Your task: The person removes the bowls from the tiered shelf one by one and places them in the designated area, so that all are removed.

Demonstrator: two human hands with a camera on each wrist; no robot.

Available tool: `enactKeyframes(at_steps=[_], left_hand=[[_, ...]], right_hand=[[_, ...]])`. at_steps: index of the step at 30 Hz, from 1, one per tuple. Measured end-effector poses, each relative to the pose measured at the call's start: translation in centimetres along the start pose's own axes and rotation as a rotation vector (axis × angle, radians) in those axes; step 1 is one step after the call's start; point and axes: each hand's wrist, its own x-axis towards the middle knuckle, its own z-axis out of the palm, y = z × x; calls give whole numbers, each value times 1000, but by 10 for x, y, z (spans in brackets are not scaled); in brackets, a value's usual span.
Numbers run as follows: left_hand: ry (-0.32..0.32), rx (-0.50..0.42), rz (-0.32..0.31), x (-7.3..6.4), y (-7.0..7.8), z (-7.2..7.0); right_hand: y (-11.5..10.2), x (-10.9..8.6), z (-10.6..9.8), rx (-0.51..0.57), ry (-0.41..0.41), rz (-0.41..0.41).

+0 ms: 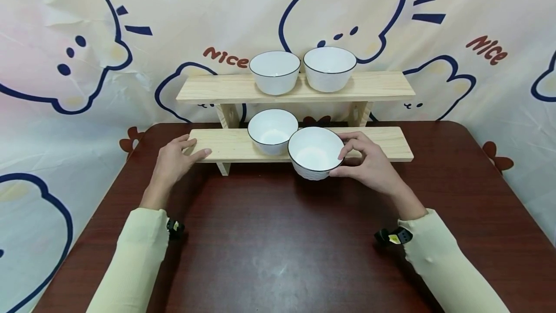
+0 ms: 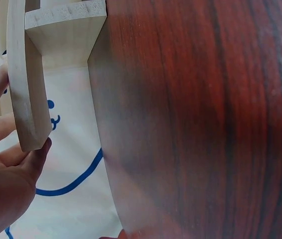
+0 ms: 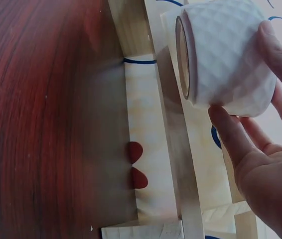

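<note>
My right hand (image 1: 369, 163) pinches the right side of a white bowl (image 1: 316, 149) with a dark rim, thumb low in front. It holds the bowl at the front edge of the lower tier of a two-tier wooden shelf (image 1: 226, 145). In the right wrist view the bowl's quilted outside (image 3: 225, 55) and base show. My left hand (image 1: 173, 163) grips the left end of the lower board, its thumb along the front edge; the left wrist view shows fingers on both sides of the board (image 2: 25, 99). Another white bowl (image 1: 272, 132) sits on the lower tier, just left of the held one.
Two matching bowls, a left one (image 1: 275, 72) and a right one (image 1: 330, 69), stand side by side on the upper tier (image 1: 208, 88). The shelf stands at the back of a dark red-brown table (image 1: 269, 235), before a cartoon-printed cloth (image 1: 243, 8).
</note>
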Motion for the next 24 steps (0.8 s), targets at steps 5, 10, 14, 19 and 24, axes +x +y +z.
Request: enactKeyframes(at_steps=[5, 10, 14, 19, 24], left_hand=[[2, -7, -2, 0, 1, -1], [2, -7, -9, 0, 1, -1], [1, -5, -10, 0, 0, 0], [-1, -4, -14, 0, -1, 0], [-4, -8, -13, 0, 0, 0]], right_hand=[[-5, 1, 3, -2, -26, -15], [-7, 1, 7, 4, -71, -30], [-8, 0, 12, 36, -97, -38], [-13, 0, 20, 55, -134, -54], [-16, 1, 29, 81, -163, -52]])
